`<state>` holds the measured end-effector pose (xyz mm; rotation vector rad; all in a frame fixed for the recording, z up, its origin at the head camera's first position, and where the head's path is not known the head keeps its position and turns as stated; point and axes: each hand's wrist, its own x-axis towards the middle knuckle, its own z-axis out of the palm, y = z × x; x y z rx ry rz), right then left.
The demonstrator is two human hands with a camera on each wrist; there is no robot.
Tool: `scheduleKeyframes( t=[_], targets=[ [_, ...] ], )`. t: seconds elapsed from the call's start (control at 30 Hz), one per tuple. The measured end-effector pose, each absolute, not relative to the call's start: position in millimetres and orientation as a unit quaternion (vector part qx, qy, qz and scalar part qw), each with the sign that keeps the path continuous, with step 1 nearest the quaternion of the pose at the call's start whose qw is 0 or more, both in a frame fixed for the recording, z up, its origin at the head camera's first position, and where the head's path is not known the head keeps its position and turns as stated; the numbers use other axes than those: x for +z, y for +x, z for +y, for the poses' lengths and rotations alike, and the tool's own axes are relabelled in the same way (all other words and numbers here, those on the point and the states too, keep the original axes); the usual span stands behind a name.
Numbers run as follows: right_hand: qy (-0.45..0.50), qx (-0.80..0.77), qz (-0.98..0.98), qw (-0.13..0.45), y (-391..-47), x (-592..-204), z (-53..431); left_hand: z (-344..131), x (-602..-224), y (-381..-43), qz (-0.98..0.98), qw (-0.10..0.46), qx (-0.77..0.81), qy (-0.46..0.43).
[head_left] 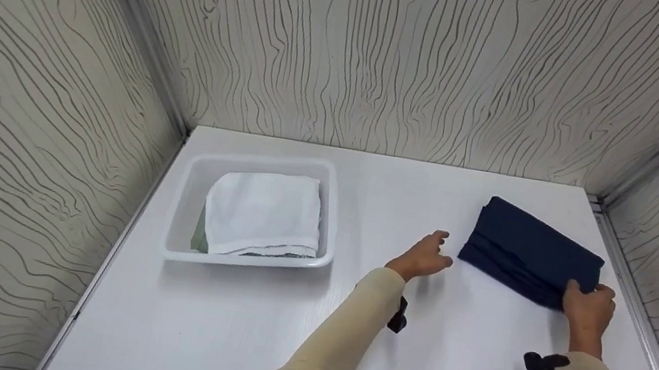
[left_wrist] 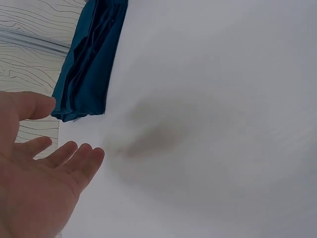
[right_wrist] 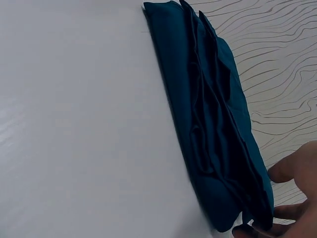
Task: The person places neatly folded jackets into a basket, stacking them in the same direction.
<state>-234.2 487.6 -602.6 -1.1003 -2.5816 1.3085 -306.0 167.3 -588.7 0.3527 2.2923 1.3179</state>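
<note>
A folded navy cloth (head_left: 533, 252) lies at the right of the white table, its layered edge facing the person. My right hand (head_left: 588, 310) grips its near right corner. In the right wrist view the thumb (right_wrist: 285, 171) is at the cloth's upper side, and the other fingers reach around the end of the folded layers (right_wrist: 218, 124). To the left of the cloth, my left hand (head_left: 424, 256) hovers over the table with nothing in it. Its fingers are spread and the thumb stands apart, a short gap from the cloth's left end (left_wrist: 89, 94).
A white plastic basin (head_left: 247, 264) stands at the table's left, with a folded white cloth (head_left: 264, 211) and a green cloth (head_left: 200, 233) inside. Wood-patterned panels (head_left: 354, 53) rise behind the table and on both sides.
</note>
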Motion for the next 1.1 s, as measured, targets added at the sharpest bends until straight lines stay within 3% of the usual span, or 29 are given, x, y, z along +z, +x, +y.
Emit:
scheduleKeyframes(
  t=[0.53,1.1],
  targets=[
    [-0.349,0.432,-0.831,-0.007,-229.6,-618.3,490.3,169.6,-603.4,-299.4,0.815,0.265,0.506,0.103],
    [-0.273,0.442,-0.852,-0.065,-234.0,-624.1,487.9,163.4,-606.9,-304.3,0.831,0.242,0.493,0.082]
  ],
)
